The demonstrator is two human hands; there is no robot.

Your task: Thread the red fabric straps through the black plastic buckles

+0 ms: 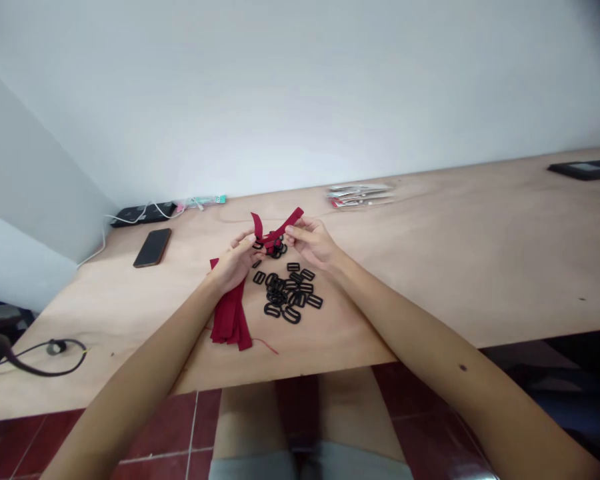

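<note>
A dark red fabric strap (286,227) spans my two hands above the table. My left hand (237,261) pinches it near a black plastic buckle (258,245), and the strap's short end sticks up there. Whether the strap passes through that buckle I cannot tell. Closer to its other end, the strap is between the thumb and fingers of my right hand (316,244). Behind the hands lies a small heap of black buckles with red fabric (273,245). Loose black buckles and sliders (291,287) are piled between my forearms. A stack of red straps (230,319) lies partly under my left wrist.
A phone (153,247) and a black box with white cables (143,213) are at the back left. Flat plastic packets (360,195) lie by the wall. A dark device (585,169) sits far right. A black cable (55,360) curls at the left of the wooden table (455,267).
</note>
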